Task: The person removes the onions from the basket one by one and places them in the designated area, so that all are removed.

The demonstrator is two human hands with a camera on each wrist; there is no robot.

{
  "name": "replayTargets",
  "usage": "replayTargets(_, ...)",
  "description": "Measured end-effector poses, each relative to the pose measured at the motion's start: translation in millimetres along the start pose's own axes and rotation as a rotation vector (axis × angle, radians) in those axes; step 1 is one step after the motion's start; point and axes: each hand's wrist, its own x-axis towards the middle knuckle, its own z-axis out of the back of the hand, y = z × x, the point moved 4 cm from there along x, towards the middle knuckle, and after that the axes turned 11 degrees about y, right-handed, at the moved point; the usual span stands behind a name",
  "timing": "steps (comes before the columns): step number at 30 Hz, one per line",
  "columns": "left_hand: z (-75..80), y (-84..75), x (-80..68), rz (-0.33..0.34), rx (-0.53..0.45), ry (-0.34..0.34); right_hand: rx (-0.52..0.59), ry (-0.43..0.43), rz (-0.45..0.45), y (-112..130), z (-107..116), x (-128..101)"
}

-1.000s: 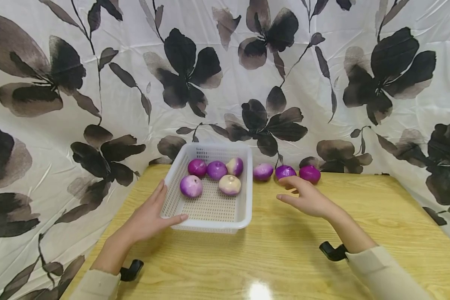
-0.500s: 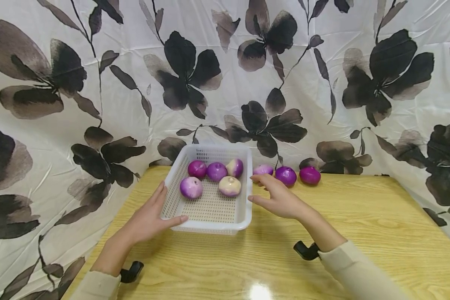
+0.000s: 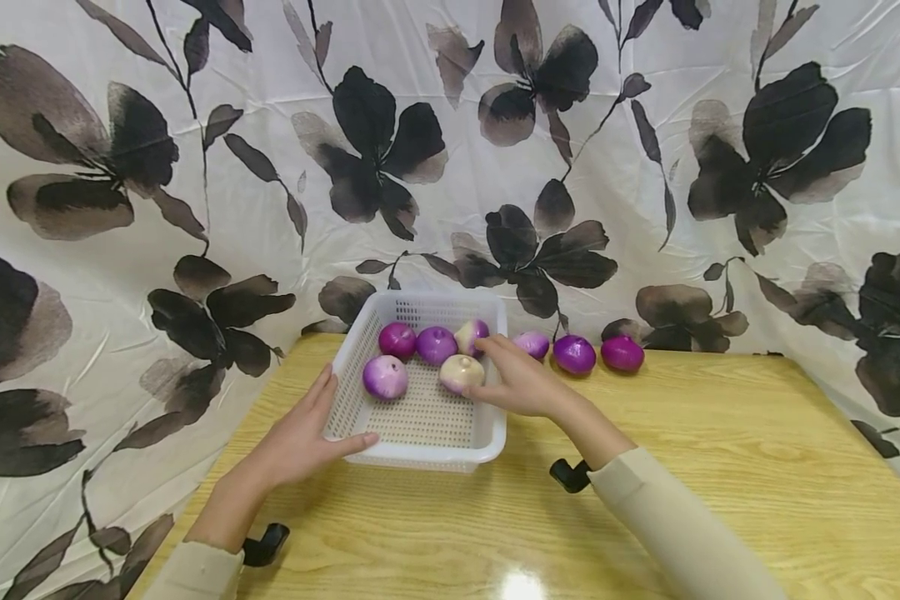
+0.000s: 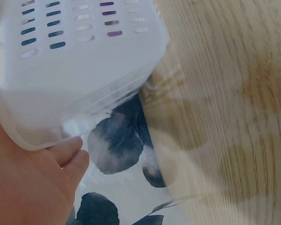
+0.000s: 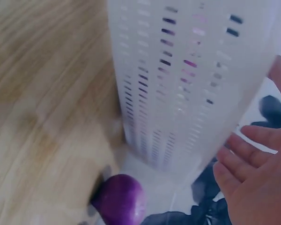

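A white perforated plastic basket [image 3: 420,452] stands on the table, with several onions inside. My left hand [image 3: 288,437] holds its near left corner, thumb over the front rim and fingers along the left side; the left wrist view shows fingertips under the rim. My right hand [image 3: 521,379] reaches in over the right rim with parted fingers. Its thumb and fingertips are right at a pale yellowish onion [image 3: 459,372] and a white-and-purple onion [image 3: 471,335]. In the right wrist view, the right hand [image 5: 257,168] has loosely spread fingers beyond the basket wall [image 5: 178,93].
Right of the basket, a light purple onion [image 3: 532,343], a purple onion [image 3: 574,355] and a magenta onion [image 3: 622,354] lie in a row along the back of the wooden table [image 3: 720,467]. A floral cloth [image 3: 435,192] hangs close behind.
My right hand has moved left from the row of loose onions, across the basket's right rim to the onions inside. The left hand has stayed on the basket.
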Motion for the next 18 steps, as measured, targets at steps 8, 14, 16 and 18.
replayTargets(8, -0.3, -0.3, -1.1, 0.010, 0.000, 0.009, -0.070, 0.027, -0.055, -8.2, -7.4, 28.4)
replayTargets(14, 0.6, -0.1, -2.1, 0.015, 0.001, 0.009, -0.136, 0.051, -0.106, -11.0, -13.6, 46.8)
replayTargets(16, 0.5, 0.0, -2.0, 0.012, -0.002, 0.007, -0.183, 0.063, -0.114, -10.6, -16.0, 52.1)
replayTargets(18, -0.4, 0.2, -1.7, 0.010, -0.007, 0.005, -0.228, 0.083, -0.137, -10.4, -19.2, 55.7)
